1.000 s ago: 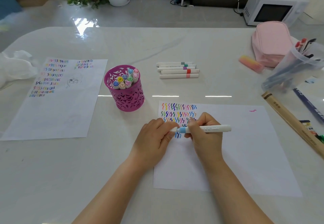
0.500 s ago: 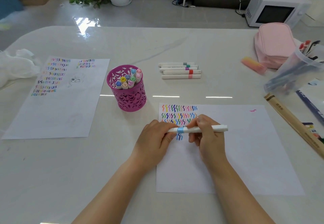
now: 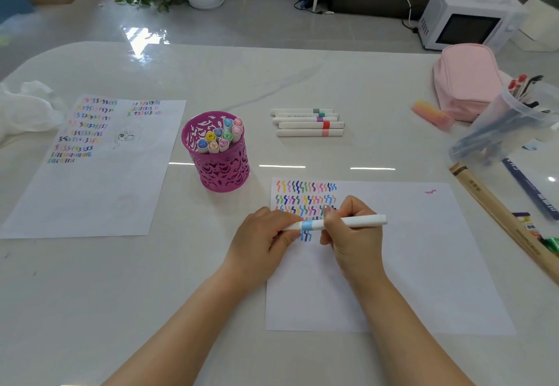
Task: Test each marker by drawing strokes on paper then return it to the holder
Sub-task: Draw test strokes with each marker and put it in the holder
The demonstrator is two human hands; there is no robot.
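Blue-banded marker (image 3: 348, 222): white barrel, light-blue ring, level, lengthwise left to right just above the paper (image 3: 423, 264). Left hand (image 3: 263, 237) pinches its left end; right hand (image 3: 351, 234) grips the middle.

Paper: white sheet, flat, rows of coloured squiggles in the far-left corner, two blue strokes under the marker.

Holder (image 3: 223, 174): magenta, cut-out pattern, upright, just beyond the paper's far-left corner; a cluster of markers stands in it, ends up.

Loose markers (image 3: 308, 122): five, white, parallel, side by side beyond the paper.
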